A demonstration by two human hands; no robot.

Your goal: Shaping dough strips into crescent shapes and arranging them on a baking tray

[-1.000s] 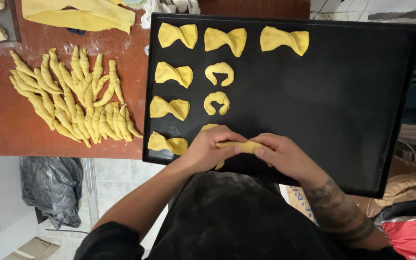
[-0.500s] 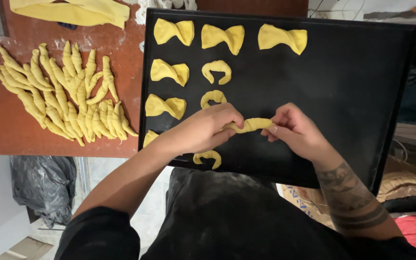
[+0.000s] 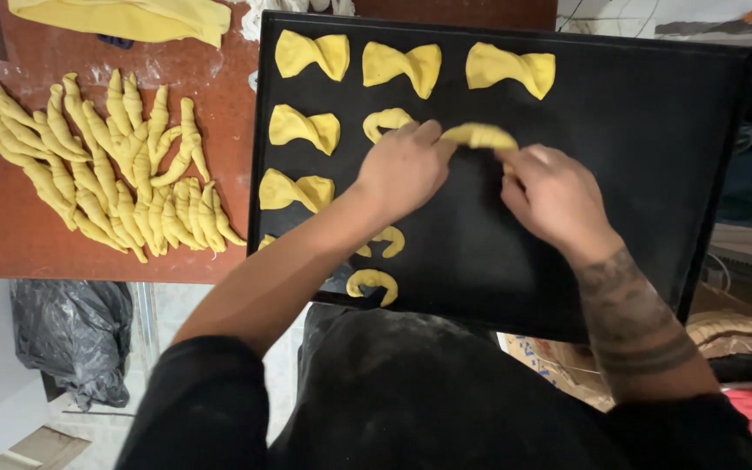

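My left hand [image 3: 402, 167] and my right hand [image 3: 552, 193] together pinch a curved roll of yellow dough [image 3: 479, 135] by its two ends, just above the middle of a black baking tray [image 3: 654, 174]. On the tray lie several bow-shaped dough pieces [image 3: 311, 54] in the far row and left column, and crescent-shaped pieces [image 3: 372, 280] near the front; another crescent [image 3: 385, 120] sits beside my left hand. My left forearm hides part of one crescent and one bow.
A heap of several rolled yellow dough sticks [image 3: 106, 165] lies on the reddish-brown table [image 3: 10, 235] left of the tray. A sheet of flat yellow dough [image 3: 124, 17] rests at the far edge. A black plastic bag [image 3: 71, 335] sits on the floor below.
Both hands moved away from the tray's near edge toward its middle, carrying the dough roll. A finished crescent now lies uncovered near the front edge.
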